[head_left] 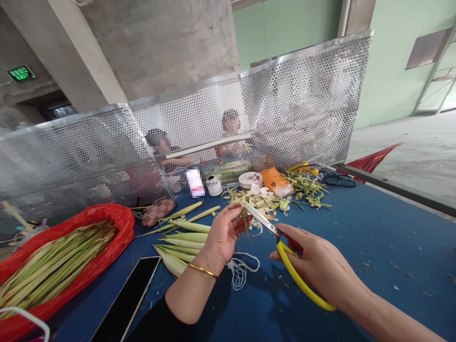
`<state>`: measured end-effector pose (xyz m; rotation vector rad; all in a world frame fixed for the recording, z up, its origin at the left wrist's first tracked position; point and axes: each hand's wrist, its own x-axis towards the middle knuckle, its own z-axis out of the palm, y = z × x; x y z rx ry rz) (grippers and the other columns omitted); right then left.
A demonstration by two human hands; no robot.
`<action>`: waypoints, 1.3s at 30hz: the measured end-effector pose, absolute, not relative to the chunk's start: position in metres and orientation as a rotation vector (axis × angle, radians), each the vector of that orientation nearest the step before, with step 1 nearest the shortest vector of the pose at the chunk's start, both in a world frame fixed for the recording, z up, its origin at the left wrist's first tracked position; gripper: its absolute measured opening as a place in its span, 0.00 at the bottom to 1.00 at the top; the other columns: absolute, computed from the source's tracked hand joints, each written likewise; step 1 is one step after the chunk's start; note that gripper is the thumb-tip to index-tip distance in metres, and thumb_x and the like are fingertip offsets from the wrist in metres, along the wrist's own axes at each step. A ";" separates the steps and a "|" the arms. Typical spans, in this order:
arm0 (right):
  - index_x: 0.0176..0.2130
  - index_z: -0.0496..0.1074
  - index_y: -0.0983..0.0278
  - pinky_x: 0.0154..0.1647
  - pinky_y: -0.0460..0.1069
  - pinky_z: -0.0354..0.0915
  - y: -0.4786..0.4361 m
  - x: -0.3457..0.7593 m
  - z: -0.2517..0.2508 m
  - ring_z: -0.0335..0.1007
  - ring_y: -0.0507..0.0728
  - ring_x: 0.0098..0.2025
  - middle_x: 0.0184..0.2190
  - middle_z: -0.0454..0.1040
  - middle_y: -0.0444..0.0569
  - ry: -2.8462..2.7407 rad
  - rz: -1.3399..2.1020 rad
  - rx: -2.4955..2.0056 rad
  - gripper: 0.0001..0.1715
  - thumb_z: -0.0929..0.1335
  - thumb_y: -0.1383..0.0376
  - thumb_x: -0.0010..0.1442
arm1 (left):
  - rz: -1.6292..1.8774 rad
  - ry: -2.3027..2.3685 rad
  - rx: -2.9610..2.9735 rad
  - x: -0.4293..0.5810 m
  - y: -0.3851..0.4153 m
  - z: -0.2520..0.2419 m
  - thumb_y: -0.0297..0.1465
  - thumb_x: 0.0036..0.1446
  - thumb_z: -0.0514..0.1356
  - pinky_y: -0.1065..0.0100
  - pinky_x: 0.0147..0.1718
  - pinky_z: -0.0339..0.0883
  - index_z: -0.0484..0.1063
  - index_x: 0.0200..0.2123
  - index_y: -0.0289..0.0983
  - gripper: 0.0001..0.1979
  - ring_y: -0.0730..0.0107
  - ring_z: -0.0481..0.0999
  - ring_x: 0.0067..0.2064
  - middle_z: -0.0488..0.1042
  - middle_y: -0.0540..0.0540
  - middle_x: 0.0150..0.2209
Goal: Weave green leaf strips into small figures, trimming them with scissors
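My left hand (223, 235) is raised over the blue table (374, 247), fingers pinched on a small folded green leaf piece (245, 217). My right hand (320, 266) grips yellow-handled scissors (285, 251), whose blades reach the leaf piece at my left fingertips. A white string (240, 270) lies on the table just under my hands. Several long green leaf strips (181, 237) lie left of my left hand.
A red bag (117, 218) full of green leaves sits at the left. A phone (128, 299) lies near the front edge. A pile of trimmings (263, 197), a tape roll (250, 179) and an orange packet (276, 182) sit by a perforated metal screen (285, 99), with people behind it.
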<state>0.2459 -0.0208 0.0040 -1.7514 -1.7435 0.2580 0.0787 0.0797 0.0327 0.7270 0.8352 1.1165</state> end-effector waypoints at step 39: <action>0.30 0.74 0.61 0.20 0.45 0.51 -0.022 0.237 0.001 0.54 0.51 0.21 0.18 0.68 0.41 -1.624 0.622 -1.671 0.18 0.65 0.51 0.58 | 1.174 0.808 0.696 0.086 0.083 0.019 0.18 0.50 0.63 0.73 0.29 0.74 0.73 0.30 0.32 0.05 0.71 0.78 0.27 0.78 0.46 0.27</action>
